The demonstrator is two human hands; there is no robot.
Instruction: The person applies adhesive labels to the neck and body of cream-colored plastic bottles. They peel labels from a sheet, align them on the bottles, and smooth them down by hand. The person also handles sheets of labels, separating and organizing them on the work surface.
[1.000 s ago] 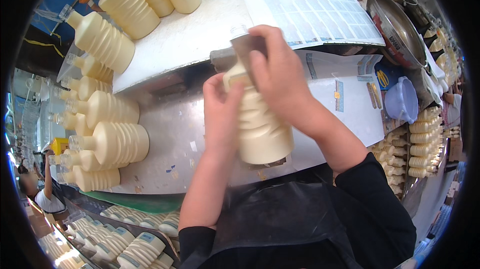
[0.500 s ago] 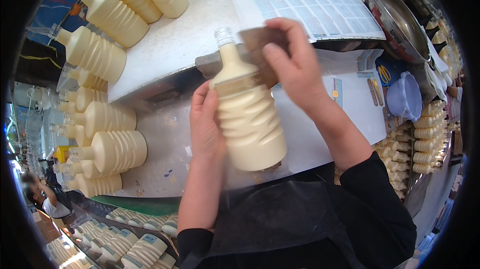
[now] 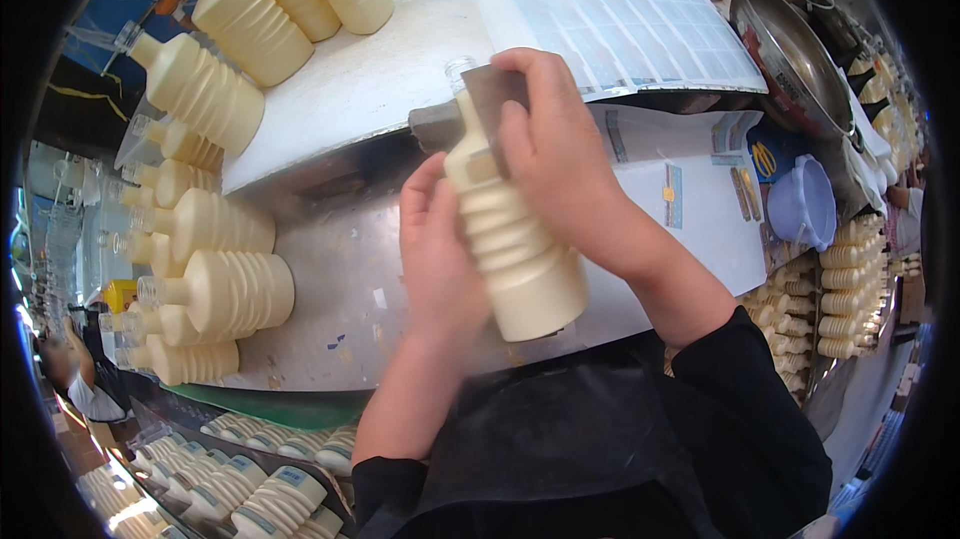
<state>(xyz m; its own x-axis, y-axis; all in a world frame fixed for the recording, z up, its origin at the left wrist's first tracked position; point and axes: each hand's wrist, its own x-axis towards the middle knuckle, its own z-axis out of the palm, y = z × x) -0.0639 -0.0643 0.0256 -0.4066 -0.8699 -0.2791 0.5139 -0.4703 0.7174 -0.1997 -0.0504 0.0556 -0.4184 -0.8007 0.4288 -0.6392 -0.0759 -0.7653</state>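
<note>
My left hand is closed around the side of a cream bottle with a ribbed body and a clear threaded neck. The bottle leans slightly, its neck pointing away from me. My right hand grips a dark brown flat pad, pressed against the bottle's shoulder. Part of a brownish label band shows there; the pad and my right fingers hide the rest. Whether the pad is cloth or something stiffer I cannot tell.
Similar cream bottles stand along the left of the metal table. Pale label sheets lie on the raised white board. At right are a lilac bucket, a large pan and stacked bottles. Labelled bottles fill the lower left.
The bottle has turned and tilted in my left hand, so its label band shows less. My right hand has moved left and brought the pad across the bottle's shoulder.
</note>
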